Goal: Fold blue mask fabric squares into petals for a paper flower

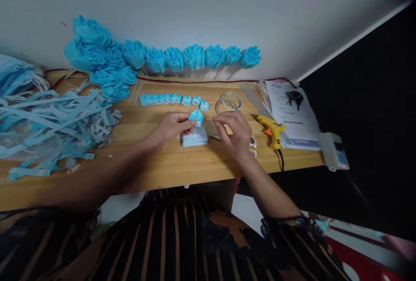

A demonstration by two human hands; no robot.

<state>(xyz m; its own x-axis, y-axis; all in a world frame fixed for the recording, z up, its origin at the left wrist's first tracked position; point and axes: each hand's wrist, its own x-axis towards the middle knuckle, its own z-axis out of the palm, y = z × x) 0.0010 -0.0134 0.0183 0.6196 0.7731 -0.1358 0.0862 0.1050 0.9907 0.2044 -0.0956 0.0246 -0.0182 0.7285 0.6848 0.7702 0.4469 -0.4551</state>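
Note:
Between the thumb and fingers of my left hand [175,125] is a folded blue petal [196,117], its pointed end up. Just below it, a stack of pale blue fabric-like pieces [194,138] lies on the table. My right hand [234,132] hovers to the right of the petal, apart from it, with thumb and fingertips brought close together. Whatever that hand may pinch is too small to make out. Under it lies a pair of scissors [253,142], partly hidden. Behind both hands, several folded blue petals [159,99] sit in a row.
Blue fabric-like flowers [194,57] on stems lean along the wall, with more heaped at left. Cut strips [55,125] cover the table's left side. At right are tape rings [231,101], a yellow glue gun [273,131], printed paper [290,114], keys [294,98] and a white power socket [333,151].

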